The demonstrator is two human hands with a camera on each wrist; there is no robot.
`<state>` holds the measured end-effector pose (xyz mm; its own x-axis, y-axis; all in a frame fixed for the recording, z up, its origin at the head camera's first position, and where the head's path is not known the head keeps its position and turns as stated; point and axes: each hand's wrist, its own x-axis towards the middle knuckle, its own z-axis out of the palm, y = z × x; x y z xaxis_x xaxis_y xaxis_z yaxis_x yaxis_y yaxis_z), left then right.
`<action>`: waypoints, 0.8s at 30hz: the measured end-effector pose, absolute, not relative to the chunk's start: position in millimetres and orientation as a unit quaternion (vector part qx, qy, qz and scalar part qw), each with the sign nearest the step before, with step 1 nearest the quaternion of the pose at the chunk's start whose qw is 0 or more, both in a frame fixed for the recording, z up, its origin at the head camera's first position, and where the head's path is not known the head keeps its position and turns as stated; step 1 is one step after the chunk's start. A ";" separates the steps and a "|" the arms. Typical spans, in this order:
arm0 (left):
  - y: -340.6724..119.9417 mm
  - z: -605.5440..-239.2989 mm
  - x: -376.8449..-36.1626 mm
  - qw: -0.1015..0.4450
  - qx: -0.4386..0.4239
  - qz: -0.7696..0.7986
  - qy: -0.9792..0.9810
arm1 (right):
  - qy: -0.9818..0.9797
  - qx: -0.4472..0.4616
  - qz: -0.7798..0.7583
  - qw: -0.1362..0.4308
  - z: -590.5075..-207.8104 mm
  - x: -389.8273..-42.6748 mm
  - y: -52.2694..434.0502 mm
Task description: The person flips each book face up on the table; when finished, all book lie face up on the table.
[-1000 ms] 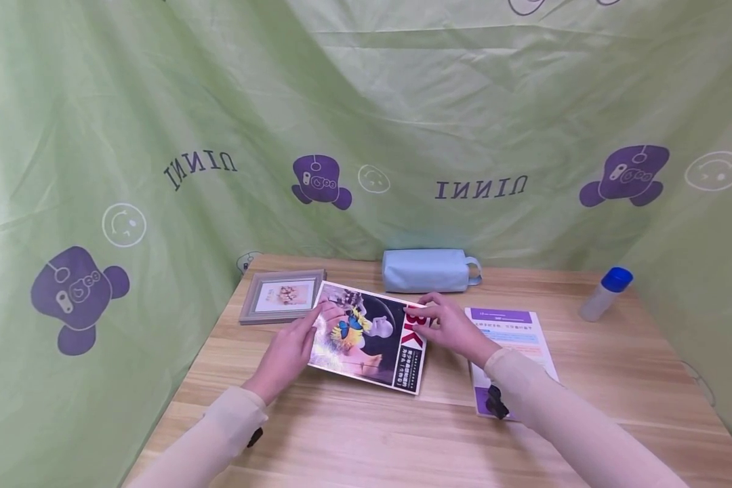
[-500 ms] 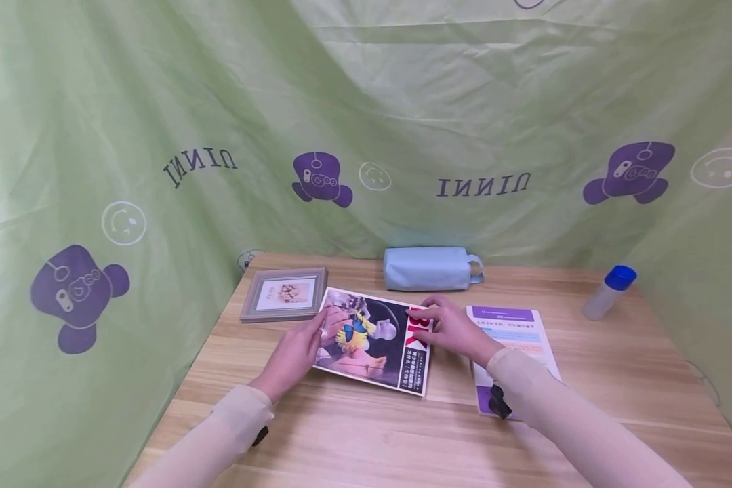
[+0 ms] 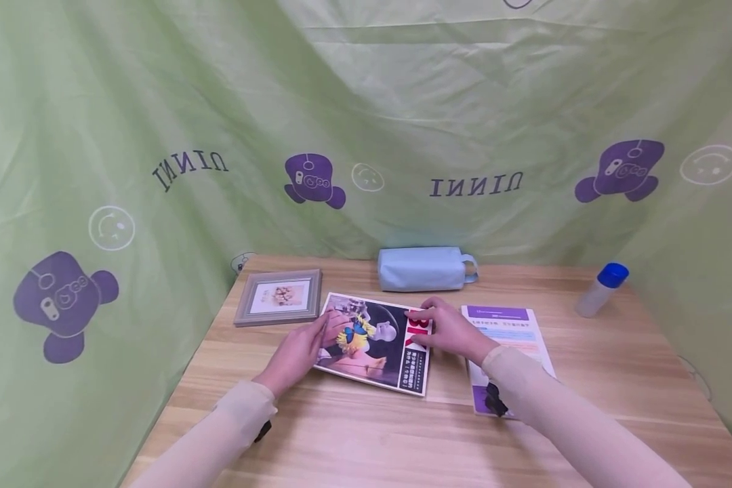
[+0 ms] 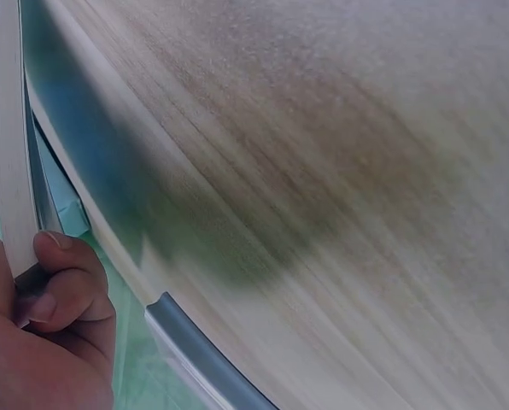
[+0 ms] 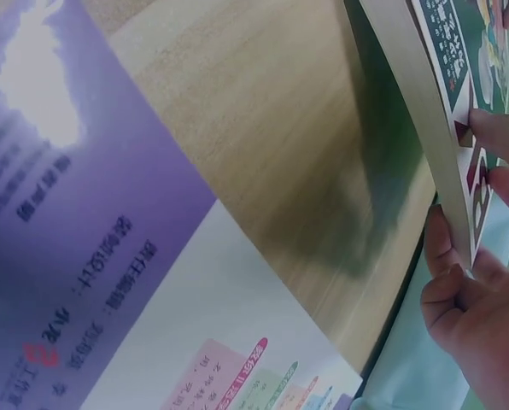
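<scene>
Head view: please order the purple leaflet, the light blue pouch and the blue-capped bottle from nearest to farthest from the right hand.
From the right hand:
1. Purple leaflet, just to its right.
2. Light blue pouch, behind it at the table's back edge.
3. Blue-capped bottle, far right.

A light wooden table (image 3: 616, 379) with visible grain stands enclosed on three sides by a pale green fabric backdrop (image 3: 402, 102), creased and printed with purple cartoon figures, white smiley faces and mirrored dark lettering. The lighting is soft and even.
</scene>
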<state>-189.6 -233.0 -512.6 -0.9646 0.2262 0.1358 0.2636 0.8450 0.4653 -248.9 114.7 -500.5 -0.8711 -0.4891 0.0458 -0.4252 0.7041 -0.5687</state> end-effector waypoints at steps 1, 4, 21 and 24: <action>-232.9 -513.0 -190.4 0.034 -0.127 -0.249 -0.960 | 0.921 -0.249 -0.294 0.056 -500.2 -249.3 114.7; -232.9 -514.6 -191.7 0.027 -0.126 -0.251 -0.959 | 0.920 -0.251 -0.293 0.065 -500.0 -250.6 114.4; -228.3 -526.2 -199.2 0.020 -0.146 -0.238 -0.960 | 0.926 -0.239 -0.281 0.083 -509.9 -256.8 114.3; -228.0 -527.1 -200.3 0.019 -0.142 -0.237 -0.961 | 0.926 -0.240 -0.280 0.083 -509.9 -257.7 112.5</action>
<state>-200.3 -228.0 -527.1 -0.9589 0.2641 0.1034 0.2819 0.8471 0.4505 -257.7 112.5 -509.9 -0.8713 -0.4904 -0.0194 -0.3975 0.7284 -0.5581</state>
